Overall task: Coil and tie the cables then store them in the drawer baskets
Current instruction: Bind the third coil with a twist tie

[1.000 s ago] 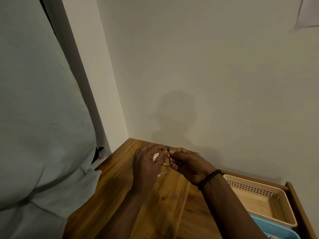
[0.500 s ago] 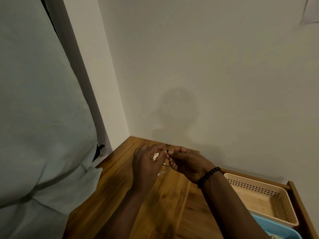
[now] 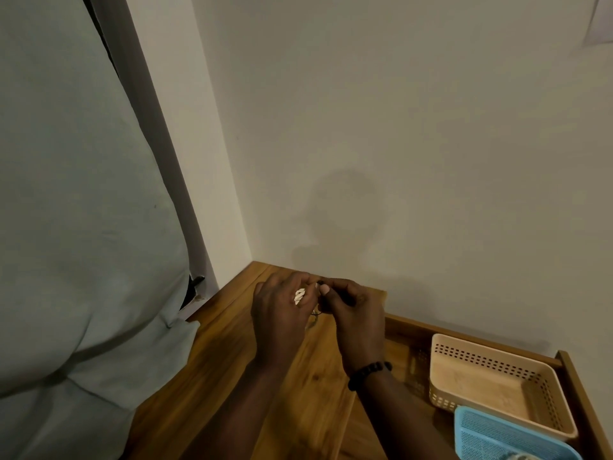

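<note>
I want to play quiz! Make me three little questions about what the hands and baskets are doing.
1. True or false: the white cable lies in the beige basket.
2. Which basket is nearer the wall? A) beige B) blue
3. Fill in: the bead bracelet is on the ___ wrist.

Key
1. False. The left hand grips it above the wooden top, while the right hand pinches a thin dark tie.
2. A. The blue basket sits closer to the person.
3. Right.
</note>
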